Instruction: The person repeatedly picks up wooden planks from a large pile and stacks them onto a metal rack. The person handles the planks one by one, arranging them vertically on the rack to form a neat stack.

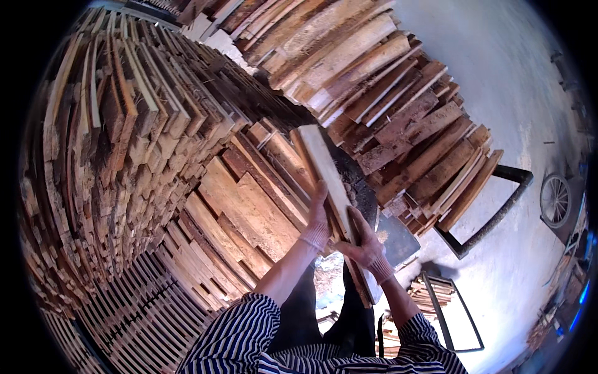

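In front of my body, a long pale wooden board [328, 165] is held lengthwise, its far end tilted to the left. A browner board [304, 154] lies close along its left side, and both seem to be gripped together. My left hand [317, 218], in a pale knitted glove, presses on the left side with its fingers pointing up along the wood. Lower down, my right hand [366, 248], gloved too, clasps the right side with its thumb reaching across. Parts of the fingers are hidden by the wood. Just left of the hands lie flat boards [252, 202].
A tall stack of boards [134, 149] rises on the left, above evenly spaced slats [131, 305]. Another board pile [398, 134] extends across the far right. Dark metal frames [461, 246] stand on the pale floor [511, 268], with a spoked wheel [555, 199] at the right.
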Demonstrator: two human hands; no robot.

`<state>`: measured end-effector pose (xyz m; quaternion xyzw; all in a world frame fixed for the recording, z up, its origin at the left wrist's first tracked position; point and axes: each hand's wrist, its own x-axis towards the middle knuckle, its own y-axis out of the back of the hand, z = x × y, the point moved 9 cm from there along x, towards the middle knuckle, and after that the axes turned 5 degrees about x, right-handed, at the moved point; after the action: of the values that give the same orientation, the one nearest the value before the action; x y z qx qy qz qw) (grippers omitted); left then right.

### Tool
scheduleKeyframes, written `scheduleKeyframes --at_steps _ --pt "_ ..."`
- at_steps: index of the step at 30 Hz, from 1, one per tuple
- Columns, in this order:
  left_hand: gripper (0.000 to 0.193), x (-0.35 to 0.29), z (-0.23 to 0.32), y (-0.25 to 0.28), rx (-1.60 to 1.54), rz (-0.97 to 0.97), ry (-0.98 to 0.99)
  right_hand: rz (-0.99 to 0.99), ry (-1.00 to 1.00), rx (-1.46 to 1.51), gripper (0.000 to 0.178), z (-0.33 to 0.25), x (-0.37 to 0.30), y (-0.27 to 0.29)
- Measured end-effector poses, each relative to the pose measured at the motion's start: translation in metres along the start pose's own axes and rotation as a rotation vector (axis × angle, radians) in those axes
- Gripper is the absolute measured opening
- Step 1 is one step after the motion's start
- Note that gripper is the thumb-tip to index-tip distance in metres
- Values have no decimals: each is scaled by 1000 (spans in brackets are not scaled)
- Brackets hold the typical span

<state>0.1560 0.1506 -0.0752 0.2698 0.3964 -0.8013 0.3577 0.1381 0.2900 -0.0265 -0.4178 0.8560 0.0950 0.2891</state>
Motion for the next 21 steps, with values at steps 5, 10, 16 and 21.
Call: scheduleKeyframes --at_steps 5,10,16,21 --pt "121 7 59 107 718 261 -134 -85 -44 -411 95 -23 70 -45" --pt "153 8 89 186 2021 375 -24 30 1 -746 81 -66 153 -96" --pt "169 26 58 231 2297 325 106 -65 128 -958 66 -36 193 -139" --pt "152 32 45 255 2371 328 22 402 560 -1233 70 -59 165 -144"
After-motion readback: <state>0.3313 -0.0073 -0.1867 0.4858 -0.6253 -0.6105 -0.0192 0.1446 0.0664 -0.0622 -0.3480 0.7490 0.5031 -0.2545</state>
